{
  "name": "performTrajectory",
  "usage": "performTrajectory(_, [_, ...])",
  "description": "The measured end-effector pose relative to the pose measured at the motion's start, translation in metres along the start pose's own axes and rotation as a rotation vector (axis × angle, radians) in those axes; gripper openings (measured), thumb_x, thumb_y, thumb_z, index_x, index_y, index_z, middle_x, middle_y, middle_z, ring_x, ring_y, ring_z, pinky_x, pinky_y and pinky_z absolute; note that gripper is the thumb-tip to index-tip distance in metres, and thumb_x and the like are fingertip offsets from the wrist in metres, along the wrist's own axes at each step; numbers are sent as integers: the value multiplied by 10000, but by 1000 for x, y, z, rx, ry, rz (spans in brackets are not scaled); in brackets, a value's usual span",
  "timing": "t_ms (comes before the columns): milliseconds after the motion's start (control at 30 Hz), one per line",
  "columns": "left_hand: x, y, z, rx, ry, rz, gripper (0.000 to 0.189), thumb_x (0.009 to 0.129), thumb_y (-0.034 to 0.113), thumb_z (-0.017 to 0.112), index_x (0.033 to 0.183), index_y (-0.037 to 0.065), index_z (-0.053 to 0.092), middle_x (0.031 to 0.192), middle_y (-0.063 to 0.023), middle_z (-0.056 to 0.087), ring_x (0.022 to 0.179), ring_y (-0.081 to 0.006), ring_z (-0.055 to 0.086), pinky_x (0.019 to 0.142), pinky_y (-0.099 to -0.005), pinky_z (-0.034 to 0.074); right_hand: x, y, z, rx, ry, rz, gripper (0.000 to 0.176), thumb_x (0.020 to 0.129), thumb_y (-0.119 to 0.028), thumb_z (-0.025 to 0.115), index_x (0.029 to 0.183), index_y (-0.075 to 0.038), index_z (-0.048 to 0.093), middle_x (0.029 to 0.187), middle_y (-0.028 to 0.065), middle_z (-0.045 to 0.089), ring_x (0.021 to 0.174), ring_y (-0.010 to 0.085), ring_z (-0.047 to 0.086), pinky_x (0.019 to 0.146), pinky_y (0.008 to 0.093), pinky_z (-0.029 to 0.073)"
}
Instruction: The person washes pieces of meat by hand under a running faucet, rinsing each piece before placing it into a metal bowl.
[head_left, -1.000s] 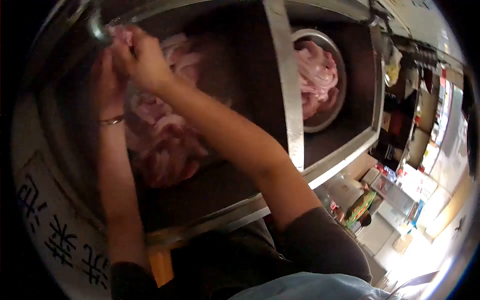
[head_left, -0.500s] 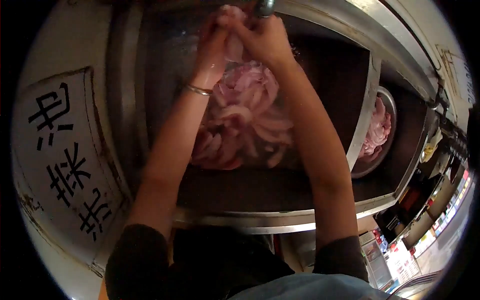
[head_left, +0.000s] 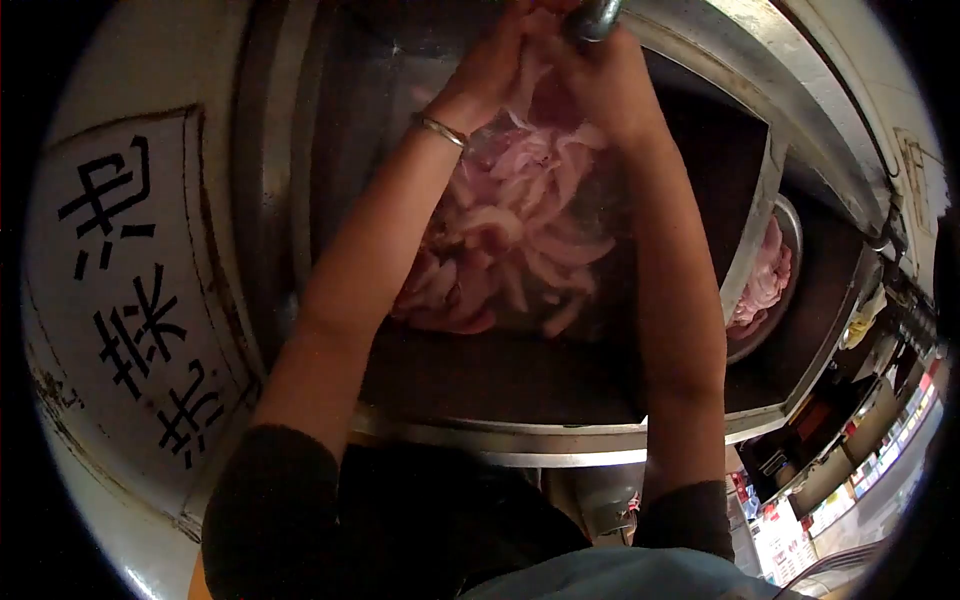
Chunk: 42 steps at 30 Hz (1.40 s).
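At the far side of a dark sink [head_left: 480, 385], my left hand [head_left: 495, 68] and my right hand [head_left: 605, 82] are close together beside a metal faucet [head_left: 594, 18]. Between them a pale pink piece of raw meat [head_left: 532, 75] is gripped, partly hidden by the fingers. Below my hands, many strips of raw meat [head_left: 500, 225] lie heaped and spread in the sink, looking wet. The fingers of my right hand are dim and partly out of sight.
A metal divider [head_left: 757, 215] separates a second basin on the right, where a round metal bowl [head_left: 792, 240] holds more raw meat [head_left: 765, 280]. A white sign [head_left: 125, 290] with black characters is on the left. The sink's metal front rim [head_left: 560, 442] runs near my body.
Both hands and the faucet appear farther right in view, as does the sink, so the camera has turned somewhat. My hands still work on meat by the faucet.
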<state>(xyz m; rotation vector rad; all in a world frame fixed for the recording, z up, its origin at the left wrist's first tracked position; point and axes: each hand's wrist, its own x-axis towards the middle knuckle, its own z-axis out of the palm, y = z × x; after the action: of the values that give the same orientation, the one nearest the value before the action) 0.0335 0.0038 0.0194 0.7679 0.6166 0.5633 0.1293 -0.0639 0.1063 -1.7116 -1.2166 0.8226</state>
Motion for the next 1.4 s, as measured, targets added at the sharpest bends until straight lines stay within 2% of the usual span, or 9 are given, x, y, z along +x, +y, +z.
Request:
performTrajectory(400, [10, -8, -14, 988, -398, 204, 337, 839, 218, 520, 1155, 103, 491, 829, 1, 609, 681, -56, 540, 595, -220, 454, -10, -10, -35, 139, 370, -160, 207, 883, -156, 447, 1012, 0, 489, 812, 18, 523, 717, 116, 498, 630, 235, 398])
performTrajectory(667, [10, -27, -31, 56, -206, -50, 292, 849, 226, 500, 1115, 105, 499, 880, -12, 584, 700, -99, 538, 598, -233, 463, -27, 18, -26, 513, 685, -166, 266, 858, -227, 504, 1025, -19, 504, 897, 40, 538, 821, 106, 516, 680, 244, 439])
performTrajectory(833, [-1, -24, -31, -279, 59, -256, 231, 844, 216, 505, 1028, 75, 514, 910, -35, 561, 759, -140, 551, 640, -280, 484, -18, 36, 14, 310, 119, 298, 313, 843, -300, 509, 872, 5, 576, 713, 61, 574, 635, 107, 477, 597, 270, 422])
performTrajectory(900, [15, -54, -58, 696, -6, 201, 235, 842, 209, 496, 1024, 62, 511, 934, -49, 558, 812, -168, 551, 635, -314, 488, -6, 32, 27, 154, -31, 117, 338, 832, -314, 527, 874, 15, 589, 715, 96, 583, 653, 101, 498, 612, 272, 425])
performTrajectory(1033, [-7, -98, -138, 697, 248, 222, 317, 787, 178, 530, 1050, 5, 492, 1022, -153, 544, 915, -274, 530, 749, -356, 461, 6, 25, 18, -149, -24, 298, 330, 842, -300, 515, 896, 13, 602, 798, 84, 603, 718, 103, 527, 654, 262, 434])
performTrajectory(1100, [-18, -109, -172, 1326, 352, 370, 370, 751, 171, 564, 1054, -25, 482, 1063, -196, 528, 960, -313, 514, 801, -366, 443, 4, 41, 16, 1399, -96, 251, 239, 877, -218, 477, 1014, -24, 503, 775, 1, 533, 629, 64, 466, 558, 207, 379])
performTrajectory(1233, [-40, -126, -174, 1282, 492, 419, 432, 629, 133, 662, 1009, 3, 502, 1044, -157, 535, 961, -282, 512, 859, -348, 402, -19, 28, -52, 778, -535, 67, 254, 849, -171, 517, 1055, -26, 488, 868, 81, 569, 691, 173, 546, 607, 287, 437])
performTrajectory(1300, [-44, -121, -159, 1243, 428, 350, 444, 599, 113, 685, 997, 18, 511, 1027, -115, 545, 968, -241, 514, 858, -325, 399, -53, 28, -36, 383, 458, -22, 325, 854, -282, 497, 953, 12, 593, 877, 73, 599, 791, 125, 543, 710, 258, 434])
performTrajectory(1400, [-39, -105, -135, 1106, 279, 245, 391, 639, 78, 676, 1001, 57, 529, 954, -11, 540, 829, -120, 501, 718, -257, 423, -104, 21, -88, 329, 690, 65, 376, 867, -291, 464, 1138, -33, 486, 1027, 81, 522, 925, 177, 518, 779, 308, 438])
